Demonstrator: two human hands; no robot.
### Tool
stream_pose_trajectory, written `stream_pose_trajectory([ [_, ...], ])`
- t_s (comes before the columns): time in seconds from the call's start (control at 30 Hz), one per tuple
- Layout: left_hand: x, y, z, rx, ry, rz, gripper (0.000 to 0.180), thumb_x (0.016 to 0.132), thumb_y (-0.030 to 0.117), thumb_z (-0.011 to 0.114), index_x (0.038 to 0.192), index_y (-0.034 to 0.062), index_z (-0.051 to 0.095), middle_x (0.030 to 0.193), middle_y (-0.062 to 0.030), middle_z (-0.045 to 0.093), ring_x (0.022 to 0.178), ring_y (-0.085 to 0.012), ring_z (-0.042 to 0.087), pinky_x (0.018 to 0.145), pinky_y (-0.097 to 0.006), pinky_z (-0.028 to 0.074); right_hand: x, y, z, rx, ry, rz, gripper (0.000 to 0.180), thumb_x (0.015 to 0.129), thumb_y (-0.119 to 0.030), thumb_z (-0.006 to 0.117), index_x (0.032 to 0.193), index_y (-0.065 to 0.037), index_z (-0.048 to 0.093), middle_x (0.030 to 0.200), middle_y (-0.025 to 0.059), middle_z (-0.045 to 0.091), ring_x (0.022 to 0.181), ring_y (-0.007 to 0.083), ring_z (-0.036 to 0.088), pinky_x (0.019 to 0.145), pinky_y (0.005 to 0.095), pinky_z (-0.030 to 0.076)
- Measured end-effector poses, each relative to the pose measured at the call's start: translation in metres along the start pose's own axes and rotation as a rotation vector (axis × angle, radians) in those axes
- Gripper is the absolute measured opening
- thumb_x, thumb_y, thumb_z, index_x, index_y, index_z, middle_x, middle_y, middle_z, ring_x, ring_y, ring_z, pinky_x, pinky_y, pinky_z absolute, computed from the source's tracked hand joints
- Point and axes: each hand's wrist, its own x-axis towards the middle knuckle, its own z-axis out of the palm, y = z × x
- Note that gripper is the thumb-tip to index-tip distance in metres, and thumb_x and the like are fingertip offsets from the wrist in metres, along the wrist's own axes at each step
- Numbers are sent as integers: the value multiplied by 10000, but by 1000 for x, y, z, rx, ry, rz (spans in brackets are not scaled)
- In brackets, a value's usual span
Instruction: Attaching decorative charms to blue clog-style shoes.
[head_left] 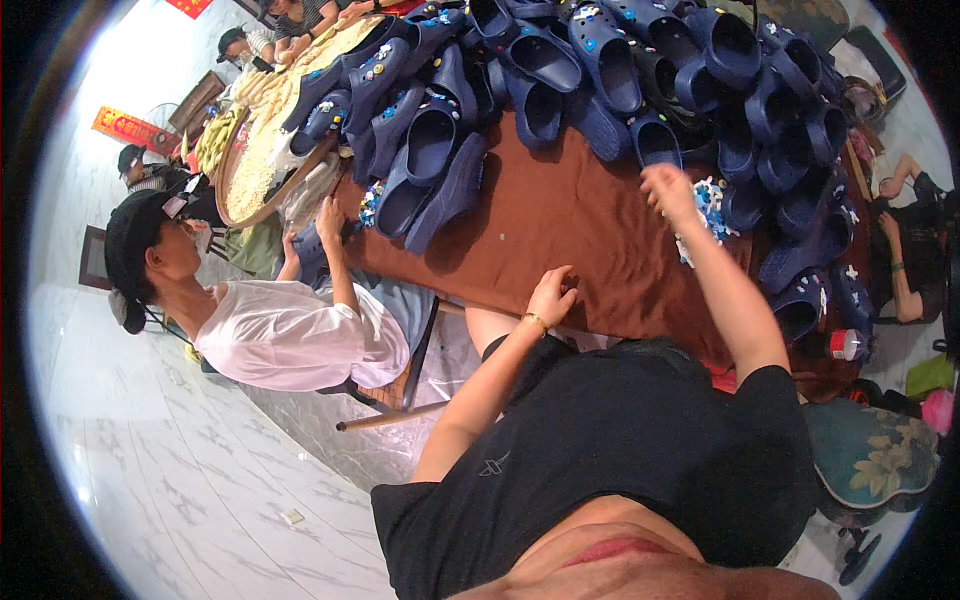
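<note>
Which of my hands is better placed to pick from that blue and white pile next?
Probably your right hand: it's beside the blue and white pieces; your left hand is farther off, near the edge of the brown cloth.

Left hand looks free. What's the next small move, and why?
Probably close the right hand on the navy clog in front of it: the hand reaches to that clog's near edge, and the left hand looks empty, so could help steady it.

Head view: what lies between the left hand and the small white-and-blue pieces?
Only brown cloth shows between the left hand and the white-and-blue pieces in the head view.
</note>
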Motion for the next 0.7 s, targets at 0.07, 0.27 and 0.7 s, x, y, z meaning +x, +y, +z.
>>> stream_pose_trajectory([
  [0.07,8,4,-2,16,17,19,433,733,123,566,1143,32,462,1040,-173,511,884,-279,556,780,-346,456,-15,48,25,-327,9,-219,184,828,-209,504,877,-48,582,688,72,598,600,203,577,545,319,451],
  [0.27,32,6,-9,30,-19,-59,449,746,144,570,1167,37,459,1083,-178,509,866,-276,568,777,-335,457,-62,84,56,-814,-19,-363,126,797,-210,512,796,-93,557,792,96,582,735,292,567,631,385,455],
  [0.7,234,9,-43,-826,76,-372,563,810,234,585,1249,-20,341,1045,-109,545,781,-176,598,609,-276,481,-59,79,59,-844,19,-433,115,767,-202,552,774,-94,512,740,77,552,722,268,558,603,380,454],
])
